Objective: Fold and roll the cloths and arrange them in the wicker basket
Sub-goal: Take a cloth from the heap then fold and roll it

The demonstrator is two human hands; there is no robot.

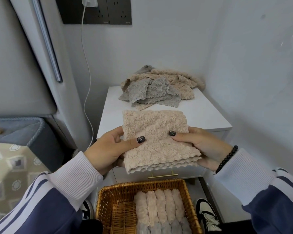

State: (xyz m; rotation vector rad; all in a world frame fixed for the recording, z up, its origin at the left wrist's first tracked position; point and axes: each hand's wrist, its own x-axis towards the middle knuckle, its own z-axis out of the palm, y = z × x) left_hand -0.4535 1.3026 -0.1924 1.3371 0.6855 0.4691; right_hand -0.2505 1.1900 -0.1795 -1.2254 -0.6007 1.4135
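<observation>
Nearest, the wicker basket [107, 193] sat low in front of the person, between two shoes [206, 215]. Rolled cloths [159, 206] lay side by side along its right part, beige ones with grey ones closer in, and the left part showed bare weave, probably kept for the rolls yet to come.

Above the basket, both hands held a folded beige cloth [156, 139] flat. The left hand [108, 147] gripped its left edge, thumb on top and fingers underneath; the right hand [205, 146], with a bead bracelet [227, 159] at the wrist, pinched the right edge the same way. Holding both sides likely kept the layers lined up, scalloped edges stacked toward the person, ready for rolling.

Beyond the hands stood a white cabinet [210, 119], the cloth's far end over its top. Farther back on it, against the wall, lay a loose pile of cloths [159, 86], grey and beige, waiting unfolded. A charger cable [87, 68] hung from a wall socket [108, 12].
</observation>
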